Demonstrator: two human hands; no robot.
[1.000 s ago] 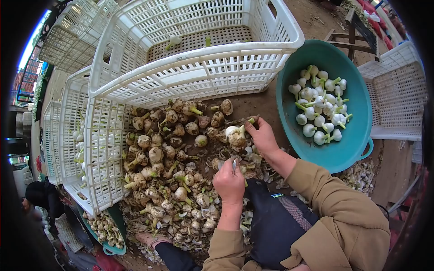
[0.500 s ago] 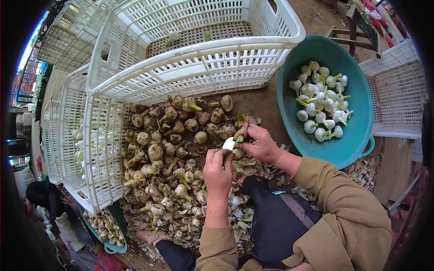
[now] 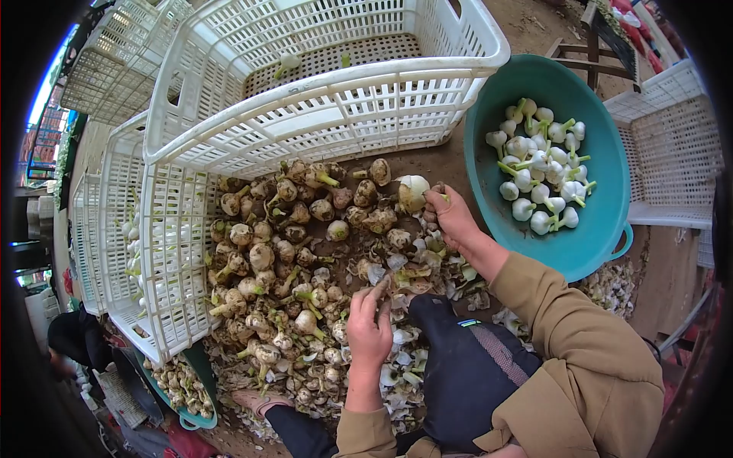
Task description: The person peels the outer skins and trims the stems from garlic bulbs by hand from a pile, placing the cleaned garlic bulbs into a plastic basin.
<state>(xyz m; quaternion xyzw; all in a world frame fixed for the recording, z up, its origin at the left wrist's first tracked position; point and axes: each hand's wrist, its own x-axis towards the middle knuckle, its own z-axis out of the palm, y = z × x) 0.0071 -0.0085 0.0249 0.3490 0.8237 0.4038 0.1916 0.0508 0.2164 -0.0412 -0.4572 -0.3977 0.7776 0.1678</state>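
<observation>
The right hand's (image 3: 452,217) fingers pinch a garlic bulb (image 3: 412,194) near its stem, presumably leaving its body exposed, beside soiled bulbs (image 3: 262,257); left hand (image 3: 369,330) half-curled, contents indiscernible.

The person wore a tan-brown jacket (image 3: 557,313), its long sleeves reaching the wrists; the left hand (image 3: 372,324) and right hand (image 3: 456,221) were bare. Dark navy cloth (image 3: 450,382) covered the lap, crossed by a greyish mesh-like strip (image 3: 500,353). At the strip's upper end was a small green, blue and white mark (image 3: 467,324). Left of the strip showed a dark trouser leg (image 3: 301,429) and a pinkish shoe (image 3: 262,401).
</observation>
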